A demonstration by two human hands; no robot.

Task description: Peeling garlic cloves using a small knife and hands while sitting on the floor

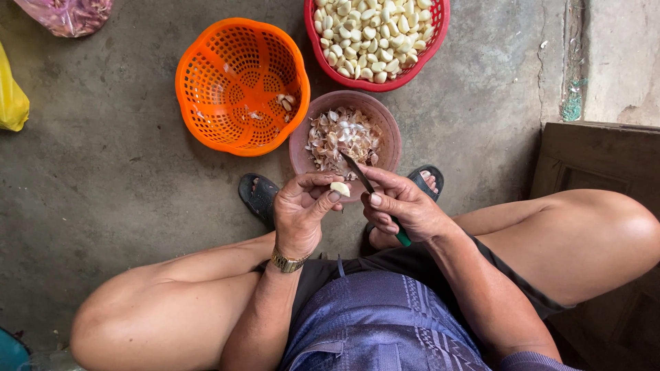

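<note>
Concrete floor [103,172] carries a brown bowl [302,148] just beyond, catching skins as the left hand [302,209] pinches a garlic clove [339,188] and the right hand [402,206] grips a knife [359,172].

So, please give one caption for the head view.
Left hand holds garlic clove; right hand holds knife over bowl.

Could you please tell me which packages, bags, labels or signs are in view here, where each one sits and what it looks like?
Pink bag: top left corner on the concrete floor, translucent, bulging, cut off by the frame.
Yellow bag: left edge, glossy plastic, rounded, only partly visible.
No labels, signs or screens can be seen.
</note>
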